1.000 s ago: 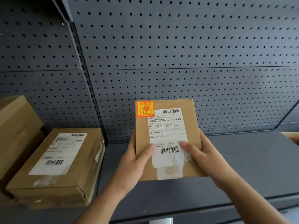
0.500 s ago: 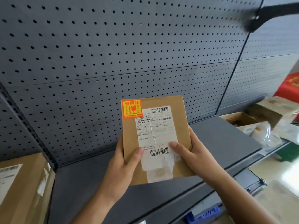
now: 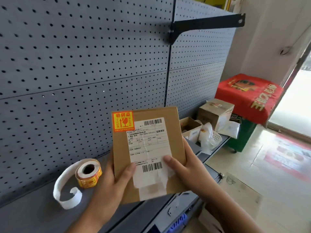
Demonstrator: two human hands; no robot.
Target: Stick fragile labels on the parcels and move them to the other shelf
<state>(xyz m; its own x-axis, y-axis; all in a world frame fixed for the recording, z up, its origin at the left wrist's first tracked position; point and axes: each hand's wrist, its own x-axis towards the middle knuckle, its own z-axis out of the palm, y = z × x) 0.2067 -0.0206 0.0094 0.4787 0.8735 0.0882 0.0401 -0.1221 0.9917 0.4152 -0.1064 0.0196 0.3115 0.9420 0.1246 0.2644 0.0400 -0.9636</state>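
Brown cardboard parcel (image 3: 175,142) held above the grey shelf (image 3: 33,214), bearing one orange fragile label (image 3: 123,121) reading 易碎品 at its top left corner and one white shipping label (image 3: 149,145) with two barcodes and 业务类型. Left hand (image 3: 111,187) and right hand (image 3: 188,172) grip the parcel's lower sides, thumbs on its face. Left of the parcel lies one label roll (image 3: 88,173); right of it, a taped carton (image 3: 215,113) and a red cloth (image 3: 249,96)

The parcel (image 3: 174,142) hides most fingers of the left hand (image 3: 109,187) and right hand (image 3: 190,172). The fine print on its shipping label (image 3: 148,145) is too small to read. A blue object (image 3: 176,221), perhaps a crate, is cut off by the bottom edge.
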